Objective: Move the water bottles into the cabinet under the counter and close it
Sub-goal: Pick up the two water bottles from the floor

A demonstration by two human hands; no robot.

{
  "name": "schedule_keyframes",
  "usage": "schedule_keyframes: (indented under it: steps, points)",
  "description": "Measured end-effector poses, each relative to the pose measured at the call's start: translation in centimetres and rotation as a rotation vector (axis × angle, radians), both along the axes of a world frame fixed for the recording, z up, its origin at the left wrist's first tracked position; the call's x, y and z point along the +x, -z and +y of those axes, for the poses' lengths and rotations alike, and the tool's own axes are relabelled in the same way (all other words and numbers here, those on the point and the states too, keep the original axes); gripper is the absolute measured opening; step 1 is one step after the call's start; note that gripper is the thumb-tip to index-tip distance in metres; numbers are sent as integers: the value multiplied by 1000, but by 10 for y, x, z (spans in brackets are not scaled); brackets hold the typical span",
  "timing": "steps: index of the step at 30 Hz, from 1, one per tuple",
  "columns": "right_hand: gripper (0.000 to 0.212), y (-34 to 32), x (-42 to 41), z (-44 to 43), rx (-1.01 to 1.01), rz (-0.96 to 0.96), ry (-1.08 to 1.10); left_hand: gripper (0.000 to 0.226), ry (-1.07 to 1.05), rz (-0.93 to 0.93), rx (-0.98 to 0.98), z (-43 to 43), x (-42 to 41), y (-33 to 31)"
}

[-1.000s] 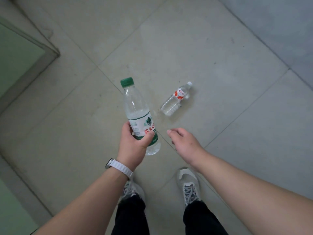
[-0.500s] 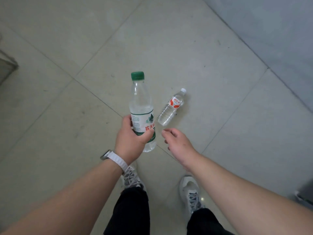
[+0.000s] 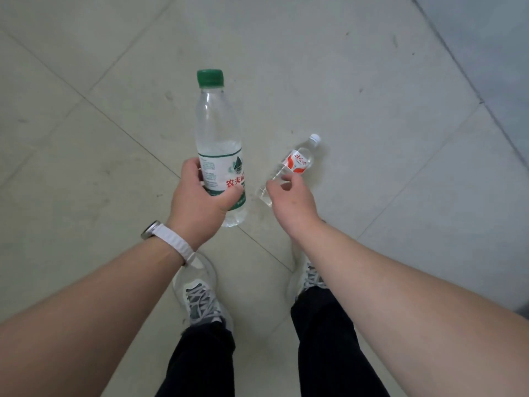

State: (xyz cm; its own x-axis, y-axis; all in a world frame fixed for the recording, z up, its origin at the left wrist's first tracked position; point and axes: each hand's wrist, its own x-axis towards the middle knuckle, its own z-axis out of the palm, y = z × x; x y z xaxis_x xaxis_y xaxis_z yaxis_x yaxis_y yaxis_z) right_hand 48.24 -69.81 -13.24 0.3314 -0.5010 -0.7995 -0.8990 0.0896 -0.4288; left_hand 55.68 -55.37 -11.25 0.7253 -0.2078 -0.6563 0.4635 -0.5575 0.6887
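Obs., left to right. Left hand [image 3: 200, 196], white watch [image 3: 169, 239] on its wrist, is wrapped around the label of the green-capped bottle [image 3: 219, 144]; bottle near upright, cap toward 12 o'clock, held clear of the floor [image 3: 372, 81].

Just to its 3 o'clock: small bottle [image 3: 292, 166], red-and-white label, white cap, lying on the tiles with cap toward 1 o'clock. Right hand [image 3: 289, 196] sits over its base end, fingers [image 3: 279, 183] curled. Cannot tell whether they have closed on it or only hover above; the base is partly hidden by the hand.

Both shoes [image 3: 200, 299] at 6 o'clock. No cabinet or counter in view.

Judgement: step in hand is picking up the second bottle. To do it well, take the clear body below the label, thumb opposite fingers, since a round bottle lying flat may roll if nudged. Squeeze lightly; thin plastic will likely dent. Keep the left bottle upright meanwhile.
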Motion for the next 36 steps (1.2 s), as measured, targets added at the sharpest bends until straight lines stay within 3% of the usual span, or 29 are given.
schedule_keyframes:
  steps: [4,7,9,16,21,26,30,36]
  points:
    - [46,56,-2,-18,-145,-5,49,52,37,5,32,-9,-6,43]
    - [76,96,-3,-23,-205,39,47,54,103,-2,47,-9,-10,72]
    - [85,119,-4,-25,-215,58,88,54,134,-11,50,-10,-12,89]
    - [84,170,-9,-36,-280,59,146,55,137,-27,55,-7,-16,131]
    - [94,185,4,-36,-209,97,324,53,121,-43,75,3,-10,139]
    - [59,181,4,-40,-210,87,313,54,72,-52,76,8,-9,132]
    - [48,143,-5,-38,-182,7,192,52,39,-59,80,7,-13,102]
    - [43,35,-7,-41,-183,-82,54,54,5,-62,67,-1,-14,16]
